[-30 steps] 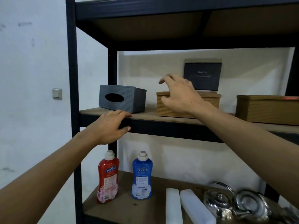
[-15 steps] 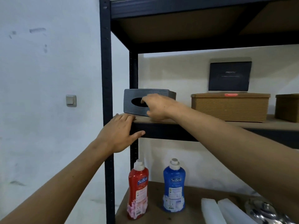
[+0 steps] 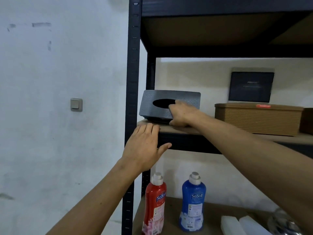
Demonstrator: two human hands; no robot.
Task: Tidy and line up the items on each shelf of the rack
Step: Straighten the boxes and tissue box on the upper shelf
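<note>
Since half a second earlier: the grey textured plastic tissue box (image 3: 155,112) had tipped, and its slotted face showed more fully to the camera. The right hand had slid lower on that face.

Left of frame: a small grey wall switch (image 3: 76,104) on the white wall.

Centre-left: the black metal rack upright (image 3: 131,82). The left hand (image 3: 145,148) lay flat and open on the front edge of the middle brown board shelf (image 3: 183,130), fingers straight, thumb spread along the black beam below.

Centre: the tissue box stood at the left end of that shelf, tilted, just behind the left fingertips. The right hand (image 3: 182,114) gripped it, fingers at the oval slot, thumb down by the lower edge.

Right: a tan woven lidded box (image 3: 257,119) on the same shelf, well apart from the tissue box. A black flat box with pale lettering (image 3: 250,87) stood upright behind it.

Lower shelf: a red plastic bottle with a white cap (image 3: 155,204), a matching blue bottle (image 3: 193,200) beside it, then two white blocks (image 3: 232,224). Blurred metal ware (image 3: 284,224) sat at the lower right.
</note>
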